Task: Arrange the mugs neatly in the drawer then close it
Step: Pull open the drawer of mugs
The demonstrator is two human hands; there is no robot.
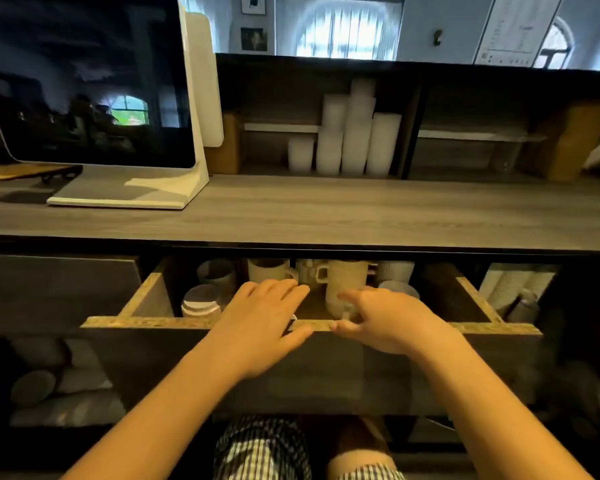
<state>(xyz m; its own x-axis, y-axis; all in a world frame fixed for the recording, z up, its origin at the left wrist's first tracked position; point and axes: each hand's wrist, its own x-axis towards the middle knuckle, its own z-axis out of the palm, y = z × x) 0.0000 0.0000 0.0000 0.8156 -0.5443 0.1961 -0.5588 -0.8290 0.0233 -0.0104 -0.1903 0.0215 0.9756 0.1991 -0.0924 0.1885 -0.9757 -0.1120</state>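
Nearest, at the bottom edge, are knees in checked cloth (260, 448), with two bare forearms reaching forward above them. The left hand (264, 317) lies palm down, wide and flat, with fingers straight and slightly spread. It crosses the front edge of an open wooden drawer (146, 322), and its fingertips are over the inside. The right hand (385, 317) is just beside it, with the thumb at the same edge. Its fingers are partly curled toward the base of a tall cream mug (347, 282), but it is unclear whether they grip anything. The drawer is pulled out under a grey wood-grain counter (326, 209) and holds mugs (219, 273) in a loose cluster. A ridged grey mug (201, 301) is at front left, a short cream mug (271, 270) at the back, the tall one in the middle, and a ribbed white mug (395, 270) at back right. On the counter, at left, a dark monitor (84, 81) stands on a white base. Further back a shelf holds stacks of white cups (354, 133), and a bright arched window (340, 29) lies beyond.
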